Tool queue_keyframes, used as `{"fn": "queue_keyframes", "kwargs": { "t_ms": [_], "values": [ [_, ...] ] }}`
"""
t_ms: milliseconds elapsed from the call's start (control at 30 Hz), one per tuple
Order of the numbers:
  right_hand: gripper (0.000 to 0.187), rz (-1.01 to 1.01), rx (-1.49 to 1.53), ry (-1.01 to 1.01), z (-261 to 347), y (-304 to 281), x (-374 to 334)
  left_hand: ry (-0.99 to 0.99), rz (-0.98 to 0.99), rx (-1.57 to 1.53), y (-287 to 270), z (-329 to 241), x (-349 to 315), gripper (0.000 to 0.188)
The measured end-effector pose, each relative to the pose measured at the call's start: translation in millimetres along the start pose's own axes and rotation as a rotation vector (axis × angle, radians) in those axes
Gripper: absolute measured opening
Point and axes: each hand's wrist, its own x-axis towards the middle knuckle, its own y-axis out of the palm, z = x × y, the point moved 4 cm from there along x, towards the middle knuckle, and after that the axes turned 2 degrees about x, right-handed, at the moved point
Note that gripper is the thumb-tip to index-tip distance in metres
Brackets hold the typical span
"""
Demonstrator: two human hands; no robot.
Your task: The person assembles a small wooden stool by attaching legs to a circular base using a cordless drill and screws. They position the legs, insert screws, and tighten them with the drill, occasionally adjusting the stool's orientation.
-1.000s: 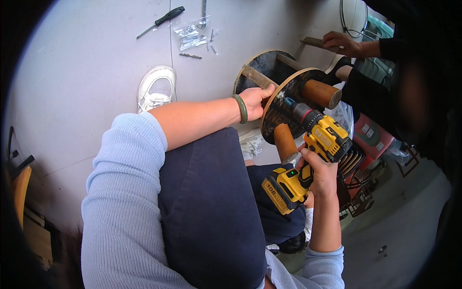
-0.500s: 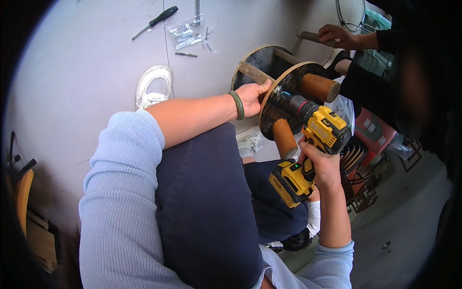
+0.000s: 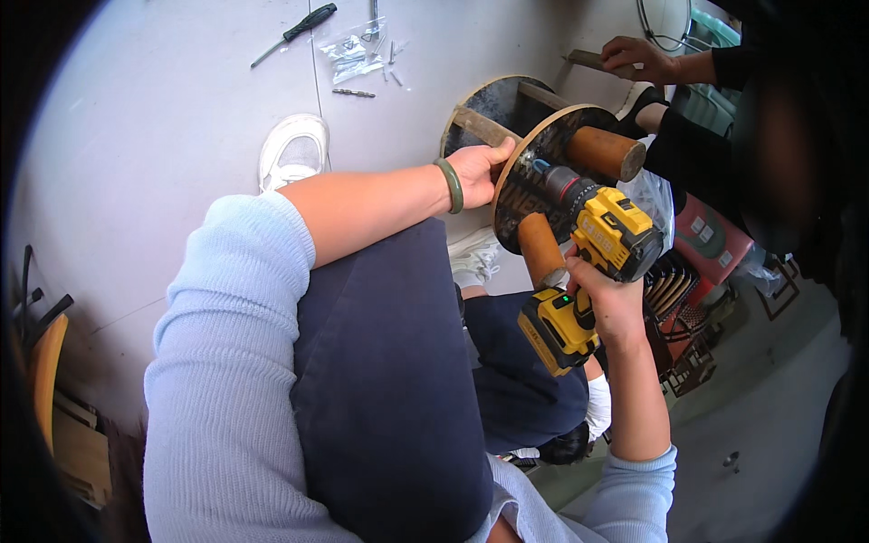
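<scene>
My right hand [image 3: 608, 294] is wrapped round the handle of a yellow and black cordless drill [image 3: 615, 233]. The drill's front end points at the dark face of a round wooden stool frame [image 3: 522, 195], which lies on its side. Two round discs joined by wooden slats [image 3: 484, 125] make up the frame, and brown cylindrical legs [image 3: 605, 152] stick out from the near disc. My left hand [image 3: 480, 175], with a green bangle at the wrist, grips the frame between the discs. Its fingertips are hidden behind the near disc's edge.
A black-handled screwdriver [image 3: 294, 34], a plastic bag of screws [image 3: 353, 54] and a drill bit [image 3: 353, 93] lie on the pale floor. At the right, another person's hand [image 3: 638, 60] holds a wood strip [image 3: 593, 61]. A red box [image 3: 711, 237] stands behind the drill.
The drill has shifted slightly and its battery end has swung a little right and up. The stool frame sits slightly further right in view. Both hands keep their grip.
</scene>
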Motion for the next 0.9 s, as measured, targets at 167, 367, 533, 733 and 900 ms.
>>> {"fn": "queue_keyframes", "kwargs": {
  "t_ms": [167,367,533,733,900],
  "values": [
    [0.037,0.023,-0.094,0.012,7,-10,4,0.0,0.104,0.027,-1,0,2,0.033],
    [0.041,0.089,-0.477,-0.238,14,-23,12,0.012,0.084,0.049,-5,0,5,0.034],
    [0.048,0.123,-0.751,-0.435,15,-22,15,0.019,0.094,0.052,-5,1,5,0.034],
    [0.047,0.173,-0.751,-0.438,27,-22,15,0.022,0.126,0.068,-4,-1,3,0.036],
    [0.044,0.122,-1.514,-0.945,46,-13,10,0.019,0.142,0.061,-5,0,4,0.033]
  ]
}}
